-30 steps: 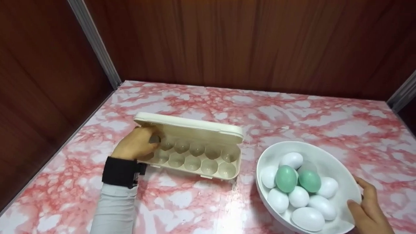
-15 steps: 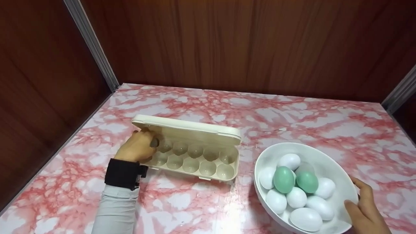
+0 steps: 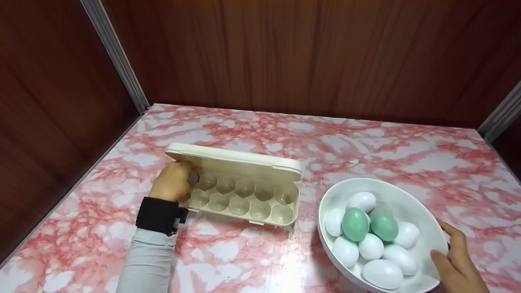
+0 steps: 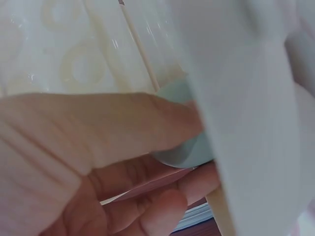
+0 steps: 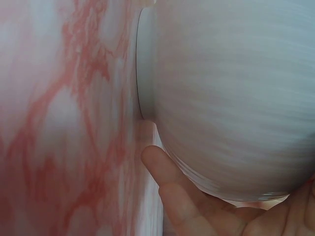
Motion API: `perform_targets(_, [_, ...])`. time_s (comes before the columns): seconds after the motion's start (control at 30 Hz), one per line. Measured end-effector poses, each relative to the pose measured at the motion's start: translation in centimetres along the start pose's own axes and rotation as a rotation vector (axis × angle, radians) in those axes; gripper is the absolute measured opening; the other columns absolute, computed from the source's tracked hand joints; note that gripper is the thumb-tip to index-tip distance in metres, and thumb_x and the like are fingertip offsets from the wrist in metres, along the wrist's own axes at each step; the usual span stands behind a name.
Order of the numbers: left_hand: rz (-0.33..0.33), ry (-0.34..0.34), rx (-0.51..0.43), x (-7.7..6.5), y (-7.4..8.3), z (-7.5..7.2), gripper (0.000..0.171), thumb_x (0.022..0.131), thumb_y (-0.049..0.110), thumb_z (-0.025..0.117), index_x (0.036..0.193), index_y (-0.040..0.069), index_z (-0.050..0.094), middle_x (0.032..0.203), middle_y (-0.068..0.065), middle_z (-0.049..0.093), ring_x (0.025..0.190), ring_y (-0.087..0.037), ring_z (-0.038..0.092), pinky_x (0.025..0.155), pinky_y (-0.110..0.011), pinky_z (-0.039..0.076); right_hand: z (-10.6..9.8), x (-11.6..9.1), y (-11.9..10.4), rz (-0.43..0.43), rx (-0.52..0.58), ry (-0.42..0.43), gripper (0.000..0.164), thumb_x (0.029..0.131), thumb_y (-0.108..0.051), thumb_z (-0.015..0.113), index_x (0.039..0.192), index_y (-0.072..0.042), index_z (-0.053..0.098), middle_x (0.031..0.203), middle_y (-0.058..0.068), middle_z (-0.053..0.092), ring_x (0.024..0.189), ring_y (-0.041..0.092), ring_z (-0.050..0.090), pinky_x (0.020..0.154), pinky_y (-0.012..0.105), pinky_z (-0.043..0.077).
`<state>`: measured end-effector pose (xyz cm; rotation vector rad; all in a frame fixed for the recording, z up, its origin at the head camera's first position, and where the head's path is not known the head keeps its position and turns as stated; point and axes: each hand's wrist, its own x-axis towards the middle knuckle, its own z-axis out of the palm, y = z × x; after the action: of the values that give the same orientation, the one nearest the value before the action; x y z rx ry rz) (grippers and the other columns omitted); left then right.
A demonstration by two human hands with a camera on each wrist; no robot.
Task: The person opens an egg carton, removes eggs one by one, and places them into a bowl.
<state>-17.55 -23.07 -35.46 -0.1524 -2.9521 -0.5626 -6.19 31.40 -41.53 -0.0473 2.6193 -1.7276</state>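
My left hand (image 3: 171,183) reaches into the left end of a cream egg carton (image 3: 234,156), whose lid stands partly raised. It pinches a green egg (image 4: 187,150) between thumb and fingers; in the head view this egg shows as a dark patch beside the hand, at the back row of cups. The cups to the right of it hold nothing. My right hand (image 3: 464,264) grips the right rim of a white bowl (image 3: 427,234), thumb inside and fingers under its outer wall (image 5: 236,98). Several white eggs (image 3: 382,274) and two green ones (image 3: 355,224) lie in the bowl.
A red-and-white marbled tabletop (image 3: 228,252) bears both carton and bowl, with a gap between them. Dark wood panels (image 3: 285,57) close off the back and left side, with a metal corner strip (image 3: 116,57) between them.
The left hand stays at the carton's left end, turning slightly, with its forearm shifting a little right. The head view has shifted slightly. The right hand keeps its hold on the bowl.
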Motion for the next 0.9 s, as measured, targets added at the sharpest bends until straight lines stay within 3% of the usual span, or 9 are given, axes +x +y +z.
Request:
perform_targets(0.2, [-0.02, 0.016, 0.013, -0.1, 0.0, -0.1, 0.029, 0.076, 0.0, 0.065, 0.105, -0.005, 0.064, 0.107, -0.029, 0.066, 0.097, -0.047, 0.064, 0.083, -0.061, 0.05, 0.1, 0.1, 0.2, -0.03, 0.018, 0.001, 0.052, 0.104, -0.002, 0.021, 0.141, -0.038, 0.01, 0.139, 0.03, 0.021, 0.093, -0.003, 0.059, 0.063, 0.03, 0.055])
perform_targets(0.43, [0.001, 0.022, 0.015, -0.3, 0.0, -0.8, 0.023, 0.075, -0.006, 0.06, 0.098, -0.008, 0.062, 0.099, -0.029, 0.065, 0.087, -0.045, 0.064, 0.076, -0.06, 0.051, 0.1, 0.2, 0.6, -0.095, 0.154, 0.0, 0.053, 0.104, 0.0, 0.025, 0.144, -0.033, 0.018, 0.122, -0.014, 0.043, 0.089, 0.007, 0.064, 0.06, 0.033, 0.056])
perform_targets(0.5, [-0.009, 0.009, 0.009, -0.3, 0.2, -1.1, 0.019, 0.078, -0.003, 0.061, 0.097, -0.007, 0.062, 0.1, -0.028, 0.065, 0.087, -0.044, 0.063, 0.077, -0.06, 0.051, 0.1, 0.2, 0.7, -0.102, 0.154, -0.001, 0.053, 0.104, -0.001, 0.026, 0.144, -0.034, 0.019, 0.122, -0.017, 0.043, 0.091, 0.005, 0.063, 0.061, 0.031, 0.055])
perform_targets(0.67, [-0.016, -0.024, 0.004, -0.6, 0.6, -1.9, 0.013, 0.085, 0.006, 0.063, 0.092, -0.005, 0.063, 0.096, -0.026, 0.065, 0.086, -0.041, 0.063, 0.077, -0.058, 0.05, 0.0, 0.2, 1.0, -0.11, 0.152, 0.005, 0.053, 0.104, 0.0, 0.026, 0.144, -0.034, 0.02, 0.121, -0.018, 0.044, 0.092, 0.003, 0.063, 0.061, 0.029, 0.055])
perform_targets(0.8, [-0.004, -0.04, 0.021, -0.8, 1.0, -2.6, 0.01, 0.079, -0.001, 0.062, 0.088, -0.005, 0.062, 0.092, -0.025, 0.065, 0.083, -0.039, 0.062, 0.076, -0.056, 0.049, -0.1, 0.3, 1.2, -0.098, 0.138, 0.005, 0.053, 0.104, 0.0, 0.026, 0.143, -0.035, 0.018, 0.121, -0.014, 0.042, 0.092, 0.002, 0.063, 0.061, 0.03, 0.055])
perform_targets(0.9, [0.002, -0.044, 0.029, -1.1, 1.4, -2.9, 0.012, 0.073, -0.005, 0.062, 0.086, -0.005, 0.063, 0.091, -0.024, 0.065, 0.084, -0.04, 0.062, 0.076, -0.055, 0.049, -0.1, 0.3, 1.1, -0.077, 0.119, 0.003, 0.054, 0.104, 0.0, 0.024, 0.142, -0.037, 0.016, 0.131, 0.007, 0.036, 0.091, 0.002, 0.062, 0.06, 0.031, 0.055])
